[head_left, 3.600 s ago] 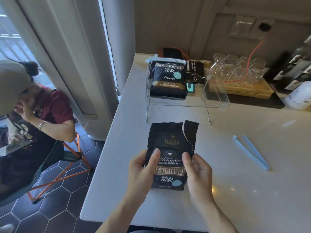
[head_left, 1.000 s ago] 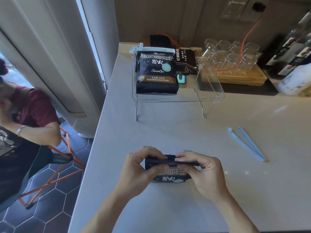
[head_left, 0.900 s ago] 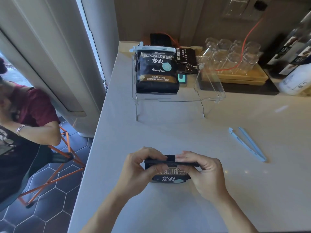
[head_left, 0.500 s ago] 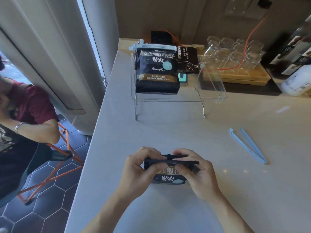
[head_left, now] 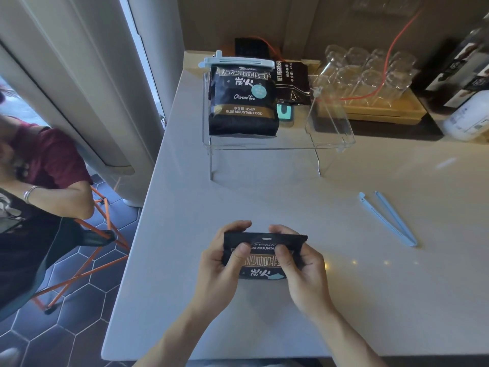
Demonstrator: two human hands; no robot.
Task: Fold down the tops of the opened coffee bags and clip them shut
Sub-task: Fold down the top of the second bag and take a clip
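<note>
A black coffee bag (head_left: 264,258) stands near the front of the counter with its top folded down. My left hand (head_left: 221,260) grips its left side, thumb on the front. My right hand (head_left: 299,263) grips its right side the same way. A light blue bag clip (head_left: 389,219) lies open on the counter to the right, apart from both hands. A second black coffee bag (head_left: 242,102) stands on a clear acrylic shelf (head_left: 330,141) at the back, with a pale clip (head_left: 236,63) shut across its top.
A third dark bag (head_left: 292,82) leans behind the shelf. Several glasses (head_left: 370,72) stand on a wooden tray at the back right, with a red cable over them. A white bottle (head_left: 468,117) is at far right. A seated person (head_left: 39,181) is left of the counter edge.
The bag top has been folded down from upright over the last seconds. In the last half second the fold has been pressed lower and flatter, and my thumbs have moved onto the bag's front.
</note>
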